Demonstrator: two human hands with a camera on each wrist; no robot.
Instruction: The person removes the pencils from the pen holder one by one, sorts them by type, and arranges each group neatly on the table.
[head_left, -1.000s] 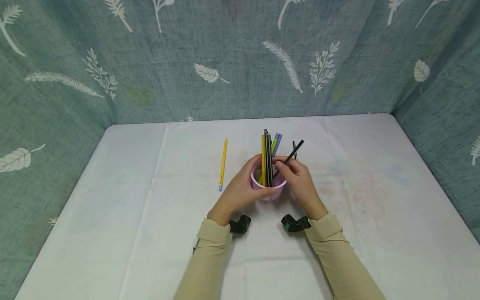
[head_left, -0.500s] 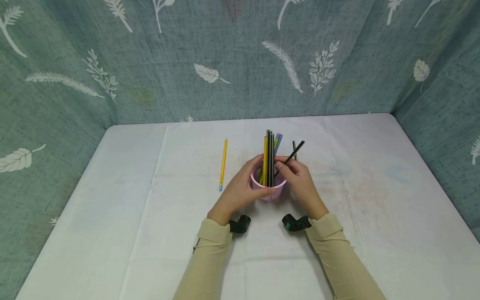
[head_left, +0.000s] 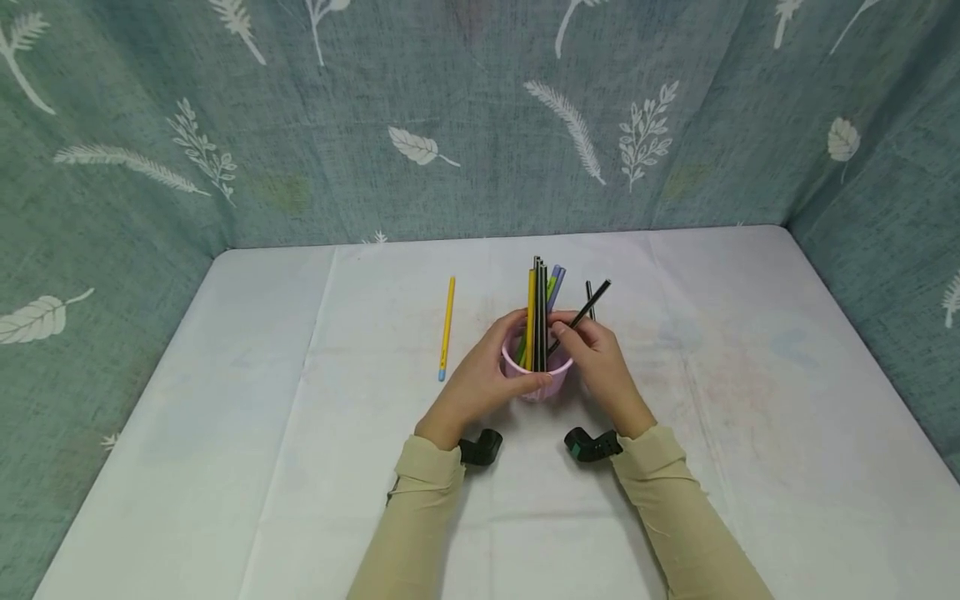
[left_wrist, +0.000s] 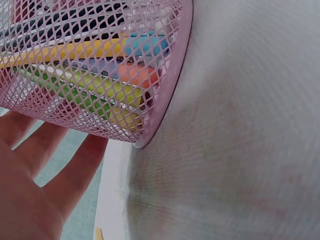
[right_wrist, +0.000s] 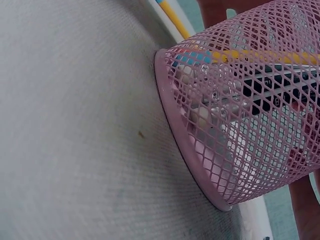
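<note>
1. Holder [head_left: 540,395], pink mesh: upright on surface [head_left: 300,467], most pencils [head_left: 539,325] inside.
2. Left grip [head_left: 483,375]: curled round holder.
3. Right grip [head_left: 602,360]: pinching black pencil [head_left: 596,297], lower end inside.
4. Remaining, apparently: yellow pencil [head_left: 447,329] on surface; dark pencil [head_left: 588,289] beyond right grip.

Both hands [head_left: 482,380] side by side, forearms [head_left: 411,525] slanting inward.

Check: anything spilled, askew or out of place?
Nothing looks spilled. One slim black pencil, pinched by the right grip, slants more than the multicoloured pencils standing in the round pink mesh cup. A yellow, blue-ended pencil and second black pencil, partly hidden, lie outside it.
</note>
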